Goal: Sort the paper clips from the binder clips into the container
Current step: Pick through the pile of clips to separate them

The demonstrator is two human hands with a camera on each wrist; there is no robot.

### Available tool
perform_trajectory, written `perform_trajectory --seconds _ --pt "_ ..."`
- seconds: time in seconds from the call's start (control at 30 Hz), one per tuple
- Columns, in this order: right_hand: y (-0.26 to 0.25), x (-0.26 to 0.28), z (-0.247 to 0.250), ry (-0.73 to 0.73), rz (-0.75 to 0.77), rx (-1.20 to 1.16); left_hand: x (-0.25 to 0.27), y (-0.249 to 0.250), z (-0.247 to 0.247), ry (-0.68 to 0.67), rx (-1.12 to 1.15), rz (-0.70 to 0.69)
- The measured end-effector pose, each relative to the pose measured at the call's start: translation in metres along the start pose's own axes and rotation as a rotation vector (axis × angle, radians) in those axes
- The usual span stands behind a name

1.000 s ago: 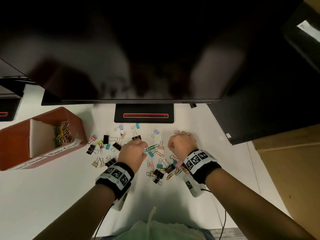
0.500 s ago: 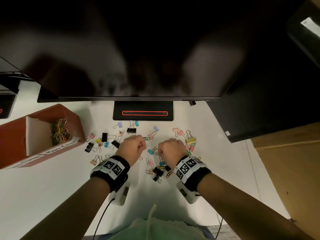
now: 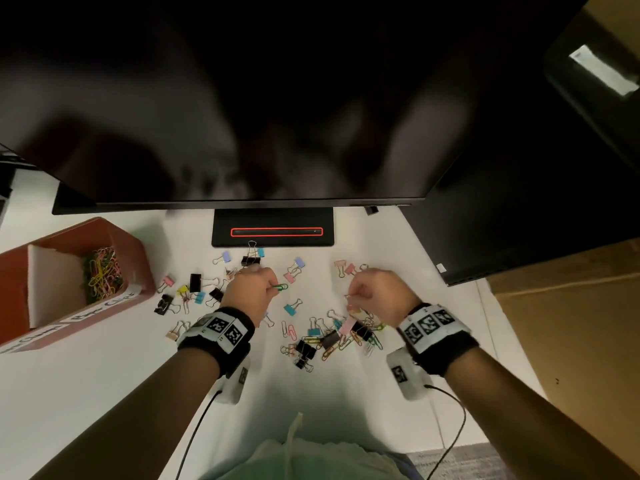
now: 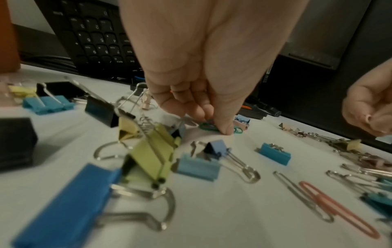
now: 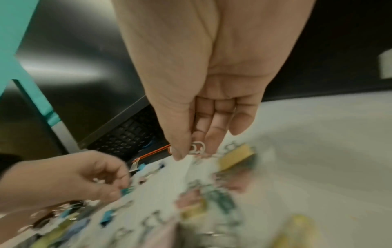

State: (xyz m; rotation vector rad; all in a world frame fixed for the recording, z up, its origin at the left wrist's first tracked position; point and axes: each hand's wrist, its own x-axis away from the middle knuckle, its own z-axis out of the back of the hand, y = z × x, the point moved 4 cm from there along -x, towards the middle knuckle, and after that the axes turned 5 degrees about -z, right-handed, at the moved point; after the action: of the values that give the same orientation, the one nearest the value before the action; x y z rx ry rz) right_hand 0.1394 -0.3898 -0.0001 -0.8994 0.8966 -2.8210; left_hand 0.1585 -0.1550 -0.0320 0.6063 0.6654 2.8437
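Paper clips and binder clips [image 3: 332,336] lie mixed on the white desk [image 3: 86,382]. My left hand [image 3: 254,289] [image 4: 212,124] pinches a green paper clip [image 3: 280,287] [image 4: 208,127] low at the desk surface. To its right, my right hand [image 3: 377,296] [image 5: 191,151] pinches a pale paper clip [image 5: 197,148] between thumb and fingers, a little above the pile. The brown container [image 3: 138,268] stands at the far left. Its right compartment holds a heap of coloured paper clips [image 3: 102,273].
A large dark monitor [image 3: 242,116] overhangs the desk, its stand base [image 3: 273,227] just beyond the clips. A keyboard [image 4: 95,38] lies behind. Cardboard [image 3: 571,341] borders the desk on the right. Bare desk lies between the container and my left arm.
My right hand has moved right, away from the left hand, and lifted with a clip in its fingertips. My left hand stayed in place, now pinching the green paper clip.
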Motion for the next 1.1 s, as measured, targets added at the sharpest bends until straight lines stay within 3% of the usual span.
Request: perform_trajectory --seconds 0.1,0.2,0.3,0.43,0.63,0.87,1.1 --pt "0.039 0.008 0.016 0.031 -0.058 -0.034 0.000 0.005 -0.002 -0.043 -0.042 -0.040" --pt "0.059 0.010 0.016 -0.027 -0.016 0.126 0.000 0.010 -0.003 -0.098 -0.078 -0.094" --pt "0.059 0.006 0.011 -0.090 0.040 0.168 0.004 0.013 0.002 -0.098 0.003 -0.104" --pt "0.049 -0.006 0.010 -0.040 0.108 0.162 0.020 0.021 0.011 -0.081 0.047 -0.259" --pt "0.044 -0.011 0.005 0.032 0.140 0.144 0.053 0.014 -0.009 -0.217 0.018 -0.386" --pt "0.044 -0.005 0.004 0.045 0.202 0.169 0.051 0.011 -0.025 -0.213 -0.005 -0.331" --pt "0.050 0.001 0.000 0.053 0.039 0.084 0.046 0.014 -0.026 -0.178 -0.045 -0.329"
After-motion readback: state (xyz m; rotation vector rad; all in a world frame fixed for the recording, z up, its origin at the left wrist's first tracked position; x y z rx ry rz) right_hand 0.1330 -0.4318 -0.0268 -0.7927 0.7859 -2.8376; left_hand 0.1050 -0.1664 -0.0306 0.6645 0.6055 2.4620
